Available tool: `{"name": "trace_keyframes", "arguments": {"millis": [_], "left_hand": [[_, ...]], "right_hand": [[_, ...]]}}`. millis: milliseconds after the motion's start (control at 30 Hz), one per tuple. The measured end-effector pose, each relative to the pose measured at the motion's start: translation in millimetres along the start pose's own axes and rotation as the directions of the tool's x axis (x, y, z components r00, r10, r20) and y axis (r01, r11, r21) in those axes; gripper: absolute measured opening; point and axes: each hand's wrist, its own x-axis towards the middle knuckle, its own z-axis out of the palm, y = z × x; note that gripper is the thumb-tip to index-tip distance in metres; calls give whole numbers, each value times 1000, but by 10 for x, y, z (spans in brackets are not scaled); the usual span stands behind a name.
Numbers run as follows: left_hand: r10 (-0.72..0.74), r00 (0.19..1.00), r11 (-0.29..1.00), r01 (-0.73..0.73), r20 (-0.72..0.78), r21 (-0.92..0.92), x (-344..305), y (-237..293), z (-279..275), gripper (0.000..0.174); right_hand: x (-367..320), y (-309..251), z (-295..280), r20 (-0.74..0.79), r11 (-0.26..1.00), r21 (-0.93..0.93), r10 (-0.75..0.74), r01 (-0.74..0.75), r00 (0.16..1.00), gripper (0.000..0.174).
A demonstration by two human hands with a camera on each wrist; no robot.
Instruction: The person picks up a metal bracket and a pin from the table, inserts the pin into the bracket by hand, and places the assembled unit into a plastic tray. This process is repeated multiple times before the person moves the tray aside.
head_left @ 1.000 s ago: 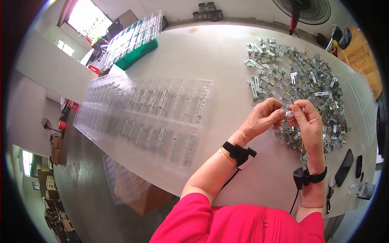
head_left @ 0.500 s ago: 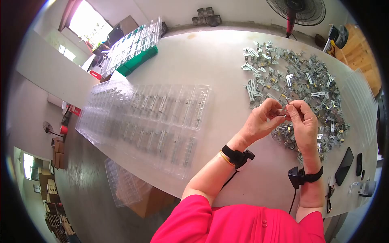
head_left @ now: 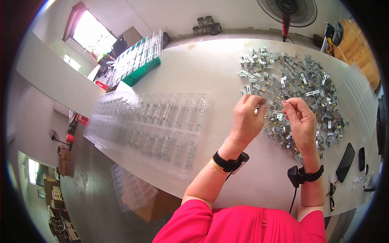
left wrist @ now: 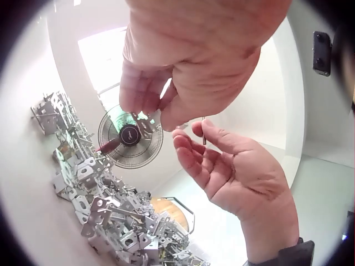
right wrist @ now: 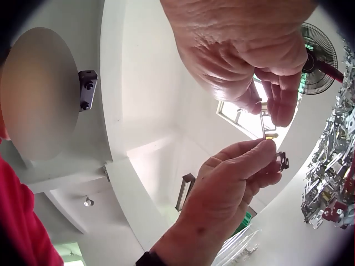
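Observation:
My left hand (head_left: 254, 106) pinches a small metal bracket (left wrist: 145, 125) in its curled fingertips, just above the left edge of a pile of metal brackets (head_left: 298, 81). In the right wrist view the bracket (right wrist: 282, 160) shows a brass part at the thumb tip. My right hand (head_left: 285, 106) is a short gap to the right and pinches a thin small pin (left wrist: 203, 133) between thumb and forefinger, pointing upward. The two hands are apart, both raised over the table (head_left: 210, 65).
Clear plastic trays (head_left: 154, 121) with several slots, some holding parts, lie left of the hands. A green crate (head_left: 139, 60) with more trays sits far left. Two phones (head_left: 346, 158) lie at the right edge. A fan (head_left: 287, 10) stands behind the table.
The hands were together at the bracket; now they have parted. My left hand has moved left with the bracket, and my right hand keeps the pin.

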Motion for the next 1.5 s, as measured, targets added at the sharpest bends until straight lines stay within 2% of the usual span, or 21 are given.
{"name": "trace_keyframes", "arguments": {"millis": [67, 167, 233, 367, 433, 467, 533, 567, 633, 700, 767, 833, 967, 1033, 1133, 1500], "left_hand": [[-145, 989, 989, 145, -8, 42, 69, 89, -201, 13], [-180, 982, 977, 184, -50, 104, 158, 29, -470, 14], [-201, 972, 942, 226, -124, 249, 218, -21, -660, 14], [-219, 964, 898, 260, -153, 354, 264, -240, -1095, 15], [-282, 945, 779, 328, -168, 534, 264, -270, -1335, 17], [-280, 946, 780, 323, -162, 537, 256, -298, -1440, 17], [-420, 892, 641, 420, -164, 642, 225, -379, -1643, 16], [-419, 894, 641, 415, -160, 646, 204, -447, -1737, 16], [-517, 834, 470, 463, -191, 752, 147, -640, -1900, 18], [-514, 832, 425, 460, -210, 780, 41, -930, -2057, 19], [-511, 828, 379, 460, -233, 803, 26, -977, -2092, 21], [-587, 773, 319, 495, -241, 808, 44, -913, -2099, 19], [-592, 763, 281, 497, -260, 821, 92, -947, -2088, 19], [-600, 746, 162, 465, -287, 870, 129, -973, -2068, 21], [-646, 703, 105, 466, -296, 878, 162, -966, -2030, 24], [-646, 702, 107, 473, -301, 875, 141, -1122, -2024, 22]], "right_hand": [[-9, -25, -16, 9, 1000, 7, -4, 4, 1000, 12], [-33, -74, -10, 42, 1000, 14, -27, 26, 999, 11], [-47, -103, -7, 62, 999, 15, -46, 45, 997, 11], [-88, -155, -2, 110, 997, 71, -50, 42, 993, 9], [-100, -189, -16, 110, 996, 83, -51, 41, 993, 8], [-105, -207, -23, 110, 995, 90, -63, 53, 992, 8], [-114, -237, -38, 106, 993, 100, -72, 62, 992, 8], [-118, -251, -47, 114, 993, 88, -83, 73, 990, 8], [-128, -275, -54, 118, 994, 77, -92, 83, 989, 7], [-142, -296, -53, 137, 991, 109, -97, 82, 986, 6], [-148, -325, -60, 143, 991, 103, -104, 90, 984, 6], [-153, -343, -65, 153, 990, 98, -112, 98, 982, 5], [-163, -358, -62, 166, 992, 92, -100, 85, 981, 5], [-173, -371, -65, 163, 992, 97, -96, 80, 982, 5], [-178, -397, -72, 177, 993, 92, -89, 74, 980, 5], [-182, -422, -71, 182, 992, 76, -116, 103, 977, 5]]}}
